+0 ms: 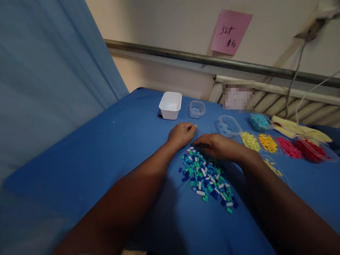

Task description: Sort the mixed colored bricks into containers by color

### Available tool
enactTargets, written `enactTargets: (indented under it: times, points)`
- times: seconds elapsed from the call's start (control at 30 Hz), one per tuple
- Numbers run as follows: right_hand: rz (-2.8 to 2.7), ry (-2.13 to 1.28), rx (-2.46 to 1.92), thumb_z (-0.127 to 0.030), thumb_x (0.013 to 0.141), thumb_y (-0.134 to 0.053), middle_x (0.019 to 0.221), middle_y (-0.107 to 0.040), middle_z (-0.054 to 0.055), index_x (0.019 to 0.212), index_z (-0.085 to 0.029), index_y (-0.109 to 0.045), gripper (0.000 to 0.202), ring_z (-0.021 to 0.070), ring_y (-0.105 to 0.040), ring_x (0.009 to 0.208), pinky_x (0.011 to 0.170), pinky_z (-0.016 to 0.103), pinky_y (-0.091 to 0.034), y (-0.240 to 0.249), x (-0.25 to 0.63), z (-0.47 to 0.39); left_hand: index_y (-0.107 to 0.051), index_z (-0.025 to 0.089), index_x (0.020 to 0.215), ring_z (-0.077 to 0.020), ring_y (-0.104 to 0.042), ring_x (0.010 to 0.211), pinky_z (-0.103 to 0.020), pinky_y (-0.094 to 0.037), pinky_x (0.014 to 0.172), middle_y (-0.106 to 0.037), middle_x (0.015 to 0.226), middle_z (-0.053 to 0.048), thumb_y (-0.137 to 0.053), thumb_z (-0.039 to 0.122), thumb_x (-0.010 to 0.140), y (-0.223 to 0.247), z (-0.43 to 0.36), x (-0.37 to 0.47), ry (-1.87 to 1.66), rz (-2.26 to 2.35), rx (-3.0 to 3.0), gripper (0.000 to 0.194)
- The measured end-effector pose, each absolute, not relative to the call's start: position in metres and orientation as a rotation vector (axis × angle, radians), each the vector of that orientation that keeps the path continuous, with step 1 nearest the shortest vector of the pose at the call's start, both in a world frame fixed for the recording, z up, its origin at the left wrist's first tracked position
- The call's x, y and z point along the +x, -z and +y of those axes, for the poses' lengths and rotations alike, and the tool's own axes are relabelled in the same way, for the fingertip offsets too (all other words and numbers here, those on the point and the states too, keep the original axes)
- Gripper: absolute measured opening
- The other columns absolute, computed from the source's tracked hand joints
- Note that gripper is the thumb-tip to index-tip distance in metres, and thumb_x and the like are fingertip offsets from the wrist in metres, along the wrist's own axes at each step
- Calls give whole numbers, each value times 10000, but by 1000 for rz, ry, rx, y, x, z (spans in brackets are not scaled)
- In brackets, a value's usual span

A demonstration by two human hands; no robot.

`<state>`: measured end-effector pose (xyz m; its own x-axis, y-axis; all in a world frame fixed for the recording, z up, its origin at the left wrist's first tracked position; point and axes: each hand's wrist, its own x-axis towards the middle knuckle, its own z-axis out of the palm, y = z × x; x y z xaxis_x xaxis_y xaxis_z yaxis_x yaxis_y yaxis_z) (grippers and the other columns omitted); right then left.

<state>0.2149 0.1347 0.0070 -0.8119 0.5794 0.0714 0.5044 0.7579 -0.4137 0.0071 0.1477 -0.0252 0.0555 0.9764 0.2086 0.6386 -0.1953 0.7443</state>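
Observation:
A loose pile of small plastic building bricks (204,173), in blue, teal, green and white, lies spread on the blue sheet. My left hand (182,135) rests just beyond the pile's far end, fingers curled together. Whatever those fingers hold, if anything, is hidden. My right hand (217,146) hovers low over the far right part of the pile, palm down. Its fingers stretch left toward the pile's tip, slightly apart, and no brick shows in them. Its thumb is hidden.
Behind my hands stand a white tub (170,105) and a clear container (197,109). To the right sit several clear containers with teal bricks (259,121), yellow bricks (250,141), orange bricks (267,142), pink bricks (289,147) and red bricks (310,150). A yellow cloth (300,129) lies behind them.

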Motion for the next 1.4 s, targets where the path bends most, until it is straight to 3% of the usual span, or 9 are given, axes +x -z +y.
enactTargets:
  times: [0.1,0.23,0.6,0.87,1.0,1.17,1.4]
  points:
    - [-2818,-464,-837,-115,948,-651,1232,-817,102,1298,-240,-791,397,285,-758,1136,1006,402,-575,-4,210,135,-605,207,665,-173,-500,646,-341,-248,608,-580,641,3,-551,494,1020,26,148,7,-976,1610,1893,460]
    - [-2882,-384,-865,-162,1002,-625,1116,-809,124,1229,-213,-818,303,279,-758,1035,930,383,-571,-2,203,137,-626,209,682,-177,-506,659,-344,-246,611,-605,657,-1,-552,491,1023,27,148,7,-970,1614,1898,449]
    - [-2818,-390,-991,-151,923,-674,947,-812,67,1087,-213,-808,221,226,-734,828,737,303,-494,-7,204,135,-620,204,670,-173,-524,653,-344,-241,606,-593,640,5,-563,500,1011,27,149,6,-980,1597,1885,455]
    - [-2346,-228,-1264,-261,920,-687,937,-820,63,1128,-197,-814,252,214,-746,798,745,307,-541,-40,269,156,-624,204,679,-167,-535,640,-343,-240,608,-584,632,15,-562,524,1013,27,150,4,-945,1623,1882,467]
    - [-2129,-103,-1489,-295,901,-699,907,-824,68,1126,-189,-825,279,243,-766,806,763,350,-565,-30,305,174,-622,208,686,-166,-526,646,-339,-242,613,-573,638,20,-555,521,1016,26,150,4,-938,1631,1888,460]
    - [-2005,-2,-1534,-325,935,-681,1017,-844,118,1181,-171,-834,327,278,-778,876,853,416,-595,-22,316,179,-620,206,676,-168,-518,644,-339,-235,616,-573,630,16,-557,512,1013,24,150,5,-914,1650,1886,460]
    - [-2111,-257,-1292,-341,982,-688,1018,-850,76,1162,-218,-844,268,252,-787,872,802,364,-604,-46,287,150,-608,207,680,-172,-526,655,-334,-254,615,-578,642,10,-549,513,1019,24,150,5,-922,1626,1897,460]
